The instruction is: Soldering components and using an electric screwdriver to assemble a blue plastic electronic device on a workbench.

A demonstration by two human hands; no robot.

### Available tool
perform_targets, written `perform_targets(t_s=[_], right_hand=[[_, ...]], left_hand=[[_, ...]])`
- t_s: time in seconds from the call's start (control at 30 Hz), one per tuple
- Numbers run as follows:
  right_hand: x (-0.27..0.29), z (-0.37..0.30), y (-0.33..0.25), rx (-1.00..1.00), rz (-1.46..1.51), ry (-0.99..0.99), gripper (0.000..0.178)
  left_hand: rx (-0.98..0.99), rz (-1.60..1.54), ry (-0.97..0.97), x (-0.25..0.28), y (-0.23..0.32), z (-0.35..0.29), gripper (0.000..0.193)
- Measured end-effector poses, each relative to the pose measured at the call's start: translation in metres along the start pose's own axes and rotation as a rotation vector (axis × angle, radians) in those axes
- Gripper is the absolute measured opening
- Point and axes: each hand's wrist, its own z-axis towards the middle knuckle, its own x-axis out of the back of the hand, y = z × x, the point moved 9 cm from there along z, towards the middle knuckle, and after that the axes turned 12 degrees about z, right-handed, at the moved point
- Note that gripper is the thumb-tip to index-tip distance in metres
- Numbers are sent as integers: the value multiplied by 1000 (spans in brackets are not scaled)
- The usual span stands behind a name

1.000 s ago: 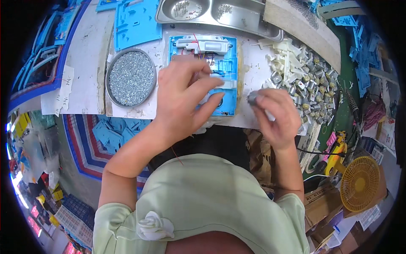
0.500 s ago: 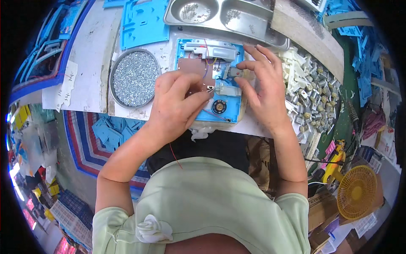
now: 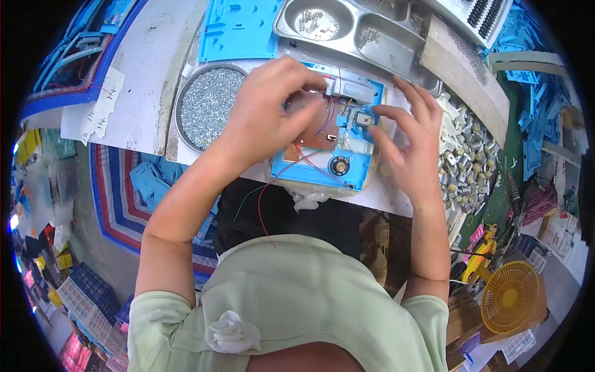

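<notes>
A blue plastic housing lies in front of me, with a brown circuit board, a round black speaker and a long grey part in it. My left hand hovers over the board's upper left, thumb and index finger apart, the other fingertips partly hidden. At the housing's right side, my right hand has thumb and index finger on a small grey gearbox. Thin red wires and a green one trail from the board over the table edge.
A round tin of small screws stands left of the housing. Behind are a blue panel and a steel compartment tray with small parts. White pieces and grey gearboxes are heaped at the right. A yellow fan stands lower right.
My left hand has left the small switch and moved up over the board, its pinch opened. Red and green wires now hang past the near edge. My right hand stays at the gearbox.
</notes>
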Motion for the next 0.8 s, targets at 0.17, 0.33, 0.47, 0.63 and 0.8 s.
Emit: perform_targets(t_s=[0.17,0.33,0.47,0.63,0.8], right_hand=[[-5,8,-7,-32,292,93,26],[-22,23,-27,-31,313,37,16],[-21,23,-32,98,180,87,10],[-12,8,-13,67,79,160,10],[-11,-9,14,-106,183,225,9]], left_hand=[[57,-142,-80,-14,0,5,24],[118,-213,-31,-13,-7,4,23],[105,-140,54,-4,-10,-6,20],[19,56,-3,-10,0,-18,19],[-39,157,-16,-17,4,-22,20]])
